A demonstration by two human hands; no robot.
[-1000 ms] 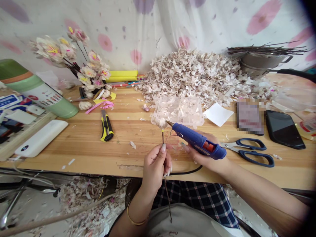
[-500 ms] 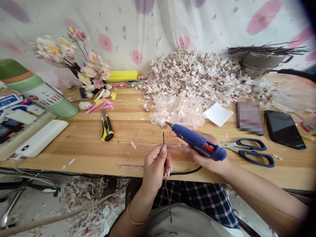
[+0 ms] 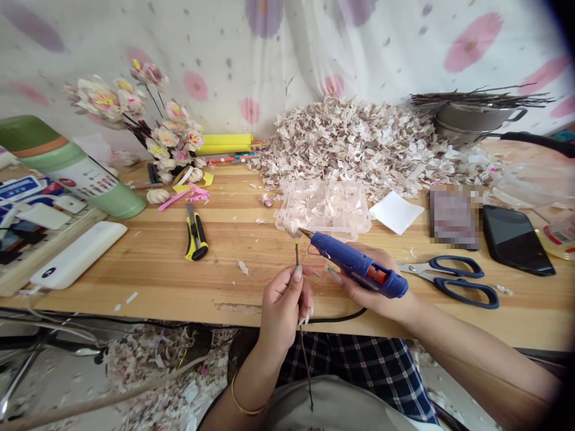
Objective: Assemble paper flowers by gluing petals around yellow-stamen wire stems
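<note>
Pale cream petalled flower bud (image 3: 293,227) sits at the top of a thin brown stem (image 3: 297,254), and we hold it above the middle of the wooden bench (image 3: 135,269), toward the front edge, just before the near corner of a clear plastic compartment box (image 3: 323,209) filled with pale petals. Our left hand (image 3: 283,308) grips the stem below the bud, with the left fingers (image 3: 305,293) curled narrowly and closed around it and the thumb pressed alongside. Our right hand (image 3: 372,281) holds a blue hot glue gun (image 3: 354,263) sideways, the right fingers (image 3: 335,274) wrapped around its body. Its slim metal nozzle (image 3: 305,233) points at the bud from the right, though we cannot tell whether it touches or stops just beside it. A low, firm pinch seems the right hold for careful work here, since it leaves the bud clear and steady, with both wrists close together. A black cord (image 3: 341,317) curves away from the gun toward the front edge, and we judge that it should stay slack. Navy-handled steel scissors (image 3: 453,281) lie near the right of the bench, well clear of both hands.
</note>
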